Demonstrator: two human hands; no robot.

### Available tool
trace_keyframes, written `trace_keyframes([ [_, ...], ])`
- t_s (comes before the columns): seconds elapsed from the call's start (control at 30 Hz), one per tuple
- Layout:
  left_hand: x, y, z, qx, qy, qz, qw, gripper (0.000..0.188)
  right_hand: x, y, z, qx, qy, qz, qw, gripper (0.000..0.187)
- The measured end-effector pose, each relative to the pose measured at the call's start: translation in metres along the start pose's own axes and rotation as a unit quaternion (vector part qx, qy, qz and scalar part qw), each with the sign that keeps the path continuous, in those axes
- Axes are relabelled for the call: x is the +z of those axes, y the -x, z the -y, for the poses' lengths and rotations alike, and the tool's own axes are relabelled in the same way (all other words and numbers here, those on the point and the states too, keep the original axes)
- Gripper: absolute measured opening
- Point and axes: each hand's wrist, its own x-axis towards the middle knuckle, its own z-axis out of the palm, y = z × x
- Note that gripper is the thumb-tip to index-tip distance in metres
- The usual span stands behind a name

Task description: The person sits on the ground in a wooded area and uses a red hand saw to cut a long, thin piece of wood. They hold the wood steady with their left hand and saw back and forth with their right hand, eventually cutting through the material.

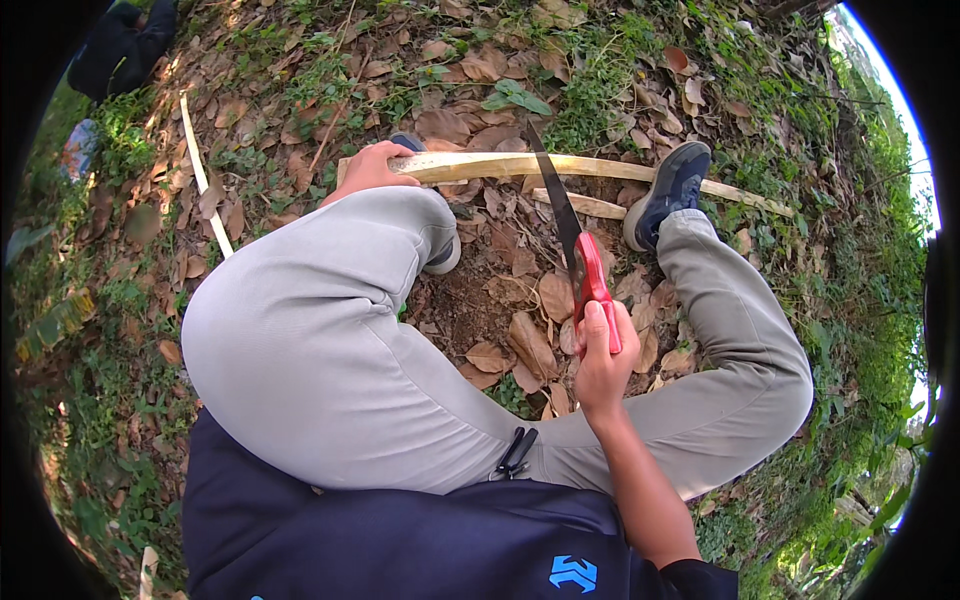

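Note:
My right hand [603, 358] is closed round the red handle of a handsaw [566, 215]. Its dark, narrow blade points away from me and crosses a long pale strip of wood [490, 165]; whether the teeth touch the wood I cannot tell. The strip runs from left to right over the leafy ground, reaching past my right shoe [675, 190]. At its left end my left hand [375, 170] grips it, with some fingers hidden behind the wood and my knee. A shorter wood piece [585, 204] lies just nearer to me, beside the right shoe.
Dry brown leaves [532, 345] and low green plants cover the ground. Another thin wood strip [203, 180] lies to the left. At the far upper left is a person in dark clothing [120, 50]. My bent legs [310, 340] frame the space around the saw.

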Motion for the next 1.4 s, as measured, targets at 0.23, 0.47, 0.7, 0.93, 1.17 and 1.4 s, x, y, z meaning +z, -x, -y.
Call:
trace_keyframes([
  [0.23,0.021,0.009,-0.003,0.04,-0.024,-0.086,0.995,0.054,-0.012,-0.002,-0.009,0.024,-0.03,-0.007,0.999,0.025],
  [0.47,0.027,0.008,0.012,0.067,-0.006,-0.104,0.992,0.053,-0.015,0.001,-0.018,0.016,0.018,0.004,1.0,0.021],
  [0.7,0.032,0.01,0.003,0.057,-0.016,-0.125,0.99,0.053,-0.008,-0.005,0.001,0.011,0.043,0.006,0.999,0.022],
  [0.93,-0.008,-0.009,-0.004,0.046,-0.066,0.054,0.995,0.059,-0.01,-0.023,0.025,0.035,0.059,0.017,0.997,0.025],
  [1.17,-0.105,-0.05,-0.087,0.175,-0.23,0.284,0.914,0.052,-0.005,-0.03,0.043,0.075,0.046,0.02,0.996,0.028],
  [1.4,-0.024,-0.097,-0.102,0.208,-0.265,0.245,0.909,0.051,0.002,-0.024,0.039,0.081,-0.002,0.005,0.997,0.025],
])
